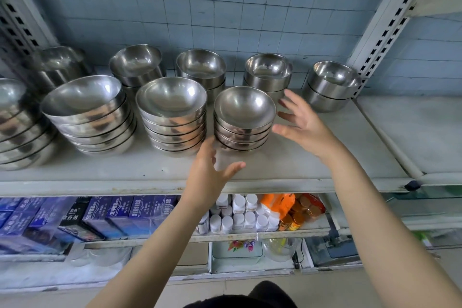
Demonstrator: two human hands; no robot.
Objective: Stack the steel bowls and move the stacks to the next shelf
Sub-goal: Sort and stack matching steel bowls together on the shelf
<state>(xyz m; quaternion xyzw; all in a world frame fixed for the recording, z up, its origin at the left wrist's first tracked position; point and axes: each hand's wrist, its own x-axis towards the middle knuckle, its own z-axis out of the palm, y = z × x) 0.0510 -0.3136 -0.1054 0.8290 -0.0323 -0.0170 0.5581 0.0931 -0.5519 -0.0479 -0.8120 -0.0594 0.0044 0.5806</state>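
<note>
At the left edge of the frame we lose part of a stack of bowls (15, 122), cut by the border. Behind the large front stack (92, 117), the rear left stack (60, 65) is blurred and half hidden. Near the centre, the left hand (207, 172) is at the foot of the small front stack (243, 120); we cannot tell whether its fingertips touch. Lower down, print on the blue boxes (120, 212) is too small for us to read, and the left forearm (155, 245) covers some white bottles (237, 212). The next shelf (412, 137) runs off the right edge.
</note>
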